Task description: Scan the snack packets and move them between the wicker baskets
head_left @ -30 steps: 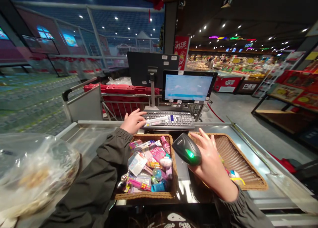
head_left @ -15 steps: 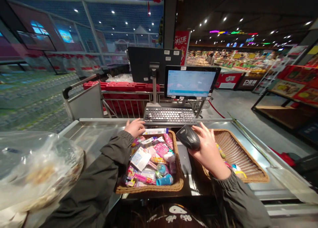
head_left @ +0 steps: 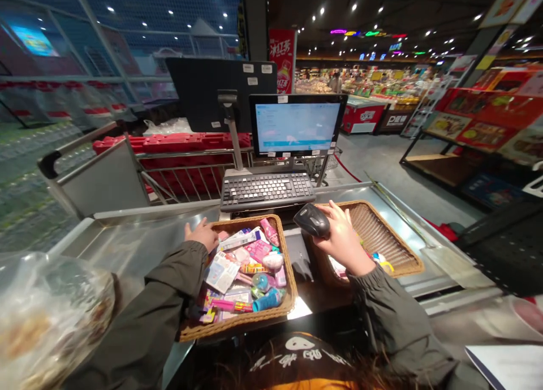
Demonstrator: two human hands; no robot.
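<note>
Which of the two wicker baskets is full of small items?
The left basket, beside the left hand, heaped with packets; the right basket, by the right hand holding the scanner, is mostly bare.

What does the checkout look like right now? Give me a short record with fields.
left hand: open, at the far left corner of the left basket
nearest item: white tube, lying in that basket on small packets
right hand: gripping scanner at the right basket
behind: keyboard, monitor lit
</note>
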